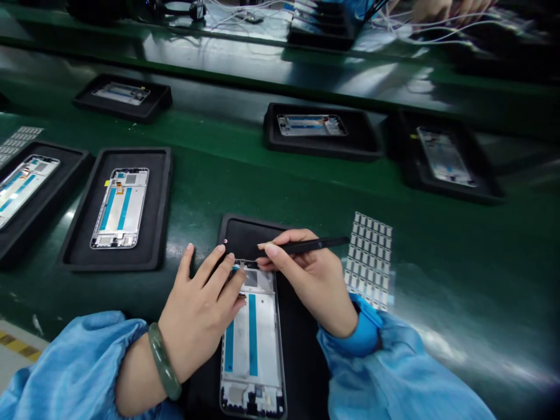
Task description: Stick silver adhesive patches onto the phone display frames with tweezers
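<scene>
In the nearest black tray (245,233), phone frame (252,344), left hand (199,306) flat on it, right hand (306,274) pinching tweezers (312,245).

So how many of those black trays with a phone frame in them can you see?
6: one under the hands, two at left, three farther back, left, centre and right. The blurred top edge may hide more.

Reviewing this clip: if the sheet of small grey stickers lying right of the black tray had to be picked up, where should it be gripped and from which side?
Probably by its far right corner, coming from the right. The flat sheet of small grey stickers lies on the green conveyor belt, and that side is bare. Its near end meets the blue sleeve of the right hand, which holds a thin black tool. A pinch grip on the margin spares the stickers.
</scene>
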Demonstrator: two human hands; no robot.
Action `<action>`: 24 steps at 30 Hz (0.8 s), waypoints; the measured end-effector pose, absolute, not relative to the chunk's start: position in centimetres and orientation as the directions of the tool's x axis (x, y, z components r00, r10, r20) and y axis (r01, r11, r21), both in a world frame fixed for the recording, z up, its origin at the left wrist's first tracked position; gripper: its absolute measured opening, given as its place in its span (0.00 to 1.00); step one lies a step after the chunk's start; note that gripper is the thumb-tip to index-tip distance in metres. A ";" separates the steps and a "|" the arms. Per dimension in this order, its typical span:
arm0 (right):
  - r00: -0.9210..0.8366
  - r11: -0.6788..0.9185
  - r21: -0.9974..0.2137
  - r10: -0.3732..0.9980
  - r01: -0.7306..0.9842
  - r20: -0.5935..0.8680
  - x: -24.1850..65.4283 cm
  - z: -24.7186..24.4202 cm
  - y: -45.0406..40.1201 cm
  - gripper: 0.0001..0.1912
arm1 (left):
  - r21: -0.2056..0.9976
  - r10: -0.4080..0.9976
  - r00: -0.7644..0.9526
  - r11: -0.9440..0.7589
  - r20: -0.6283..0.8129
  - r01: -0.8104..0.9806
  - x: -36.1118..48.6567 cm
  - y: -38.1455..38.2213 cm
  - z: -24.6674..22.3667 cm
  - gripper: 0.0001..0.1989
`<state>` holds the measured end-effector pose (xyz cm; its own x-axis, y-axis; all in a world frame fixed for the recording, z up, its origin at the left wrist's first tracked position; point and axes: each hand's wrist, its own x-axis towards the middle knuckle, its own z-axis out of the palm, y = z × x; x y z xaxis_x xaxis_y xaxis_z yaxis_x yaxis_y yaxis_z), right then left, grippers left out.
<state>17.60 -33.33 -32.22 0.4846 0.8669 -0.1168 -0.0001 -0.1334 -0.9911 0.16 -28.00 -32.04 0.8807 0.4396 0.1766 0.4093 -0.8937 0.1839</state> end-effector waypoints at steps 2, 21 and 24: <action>0.491 -0.124 -0.991 0.867 0.041 -0.088 17.7 -32.2 -33.3 0.12 | 0.188 0.448 0.878 -0.889 0.169 0.418 0.1 -28.1 -32.1 0.14; 0.349 -0.091 -0.971 0.937 0.223 -0.007 17.8 -32.6 -33.5 0.07 | 0.226 0.480 0.853 -0.871 0.205 0.436 0.2 -28.2 -32.8 0.17; 0.326 -0.088 -0.953 0.945 0.291 0.012 17.8 -32.6 -33.5 0.06 | 0.225 0.472 0.860 -0.875 0.196 0.429 0.2 -28.1 -32.6 0.17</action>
